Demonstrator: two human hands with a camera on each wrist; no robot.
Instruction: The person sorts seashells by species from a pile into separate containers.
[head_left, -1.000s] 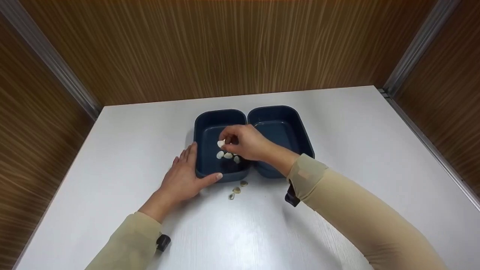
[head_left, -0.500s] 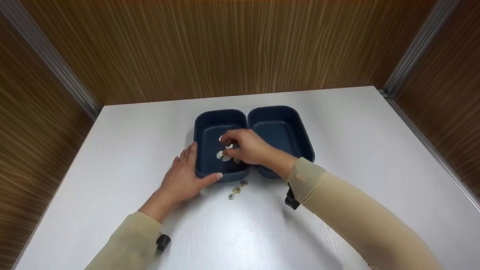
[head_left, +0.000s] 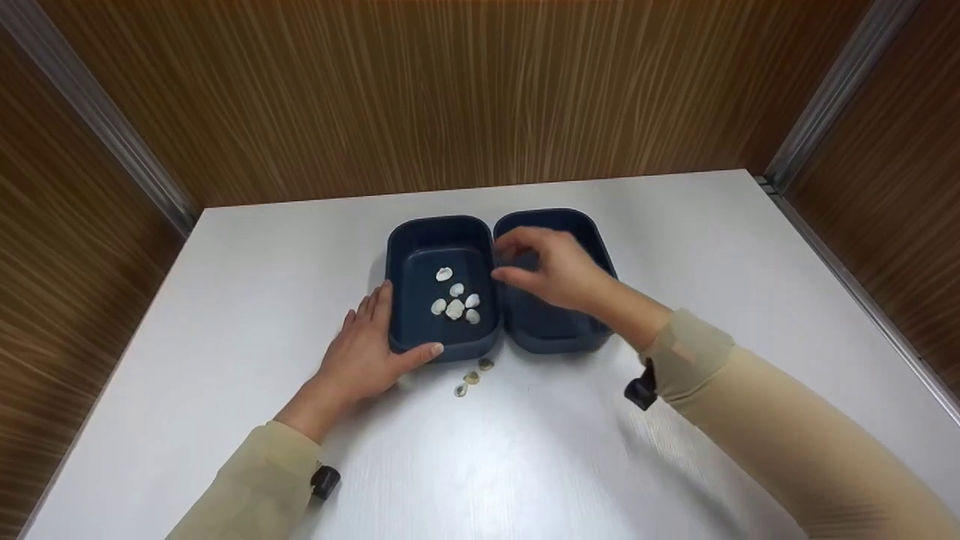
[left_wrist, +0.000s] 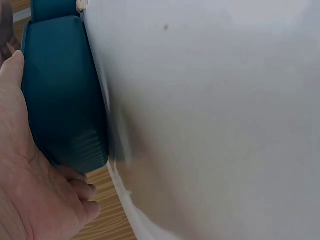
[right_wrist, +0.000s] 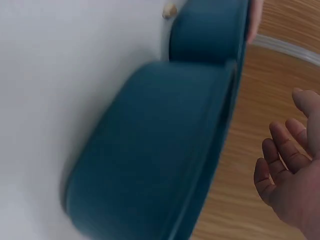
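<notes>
Head view: your left hand (head_left: 361, 349) lies straight-fingered against one box (head_left: 463, 349); your right hand (head_left: 556, 268) is empty, fingers parted. Probably you sort shells (head_left: 454, 309); the next needs a gentle pinch.

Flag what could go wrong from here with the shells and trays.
The left hand rests against the left tray; a tug toward the person might drag it into the loose shells on the table.
Shells in the left tray sit bunched, so picking one could nudge others.
The right hand, over the right tray, might clip a rim if lowered.
</notes>
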